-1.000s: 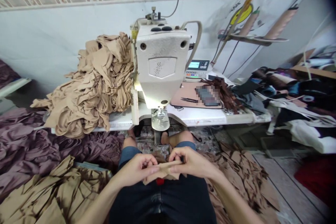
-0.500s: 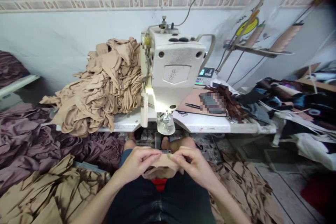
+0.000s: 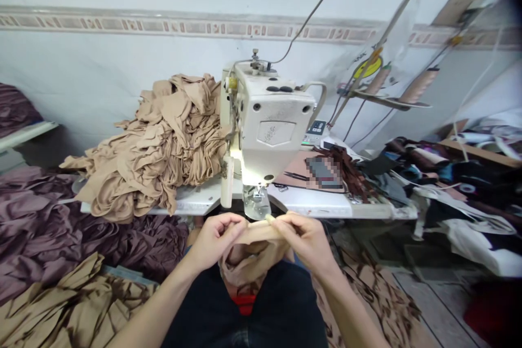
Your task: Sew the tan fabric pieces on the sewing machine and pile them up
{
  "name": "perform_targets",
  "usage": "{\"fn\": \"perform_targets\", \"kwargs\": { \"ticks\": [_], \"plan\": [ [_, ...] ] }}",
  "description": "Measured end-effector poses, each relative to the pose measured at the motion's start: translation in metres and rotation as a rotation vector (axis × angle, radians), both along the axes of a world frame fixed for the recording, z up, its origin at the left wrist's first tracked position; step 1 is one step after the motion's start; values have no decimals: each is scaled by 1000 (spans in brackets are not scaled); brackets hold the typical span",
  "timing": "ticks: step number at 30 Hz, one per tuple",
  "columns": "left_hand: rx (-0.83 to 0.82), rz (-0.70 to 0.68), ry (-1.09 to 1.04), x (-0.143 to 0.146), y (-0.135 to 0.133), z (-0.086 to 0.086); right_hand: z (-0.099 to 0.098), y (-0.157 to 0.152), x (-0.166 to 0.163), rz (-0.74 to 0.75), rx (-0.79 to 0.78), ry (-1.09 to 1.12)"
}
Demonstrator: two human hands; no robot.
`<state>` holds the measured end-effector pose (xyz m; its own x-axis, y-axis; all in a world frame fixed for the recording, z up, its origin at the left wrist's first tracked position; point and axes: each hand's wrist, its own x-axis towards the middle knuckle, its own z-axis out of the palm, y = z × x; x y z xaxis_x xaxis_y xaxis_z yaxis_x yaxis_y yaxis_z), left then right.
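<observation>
My left hand (image 3: 215, 238) and my right hand (image 3: 306, 238) both pinch the top edge of a small tan fabric piece (image 3: 250, 258), stretched between them above my lap. The cloth hangs down in a loose pouch over my dark shorts. Both hands sit just below the presser foot (image 3: 256, 202) of a white sewing machine (image 3: 269, 125), close to the front edge of its table (image 3: 310, 204). The fingers of each hand are closed on the fabric.
A big heap of tan garments (image 3: 159, 141) fills the table left of the machine. Scissors (image 3: 297, 176), dark scraps and a control panel lie to its right. Purple fabric (image 3: 44, 228) and tan cloth (image 3: 61, 310) cover the floor at left; cluttered shelves stand at right.
Both hands have lifted the tan piece from my lap up toward the machine's presser foot, and more of the cloth now hangs open below them. The view has tilted upward.
</observation>
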<state>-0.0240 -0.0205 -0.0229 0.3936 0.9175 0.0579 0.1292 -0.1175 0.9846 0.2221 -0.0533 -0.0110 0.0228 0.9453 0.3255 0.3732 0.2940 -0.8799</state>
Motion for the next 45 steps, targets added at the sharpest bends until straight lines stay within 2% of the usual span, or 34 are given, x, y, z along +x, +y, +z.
{"fn": "perform_targets", "kwargs": {
  "ticks": [5, 10, 14, 22, 27, 31, 36, 38, 41, 45],
  "plan": [
    [9, 110, -15, 11, 14, 7, -6, 20, 3, 2, -162, 190],
    [76, 202, -34, 25, 27, 12, -16, 32, 4, -50, -181, 324],
    [56, 244, -97, 34, 35, 10, -21, 40, 4, -85, -170, 342],
    [4, 206, -204, 42, 43, 15, -24, 54, 11, -119, -128, 322],
    [-45, 230, -282, 44, 42, 3, -37, 49, 6, -89, -165, 371],
    [-23, 252, -192, 29, 36, -14, -54, 39, 7, -103, -175, 386],
    [80, 169, 70, -16, 32, -29, -79, 13, 13, -243, -169, 381],
    [73, 177, 96, -33, 33, -30, -85, -2, 5, -300, -149, 382],
    [27, 203, 23, -43, 35, -26, -88, -20, -22, -227, -131, 390],
    [-57, 229, -82, -31, 29, -16, -77, -20, -65, 45, -208, 408]
  ]
}}
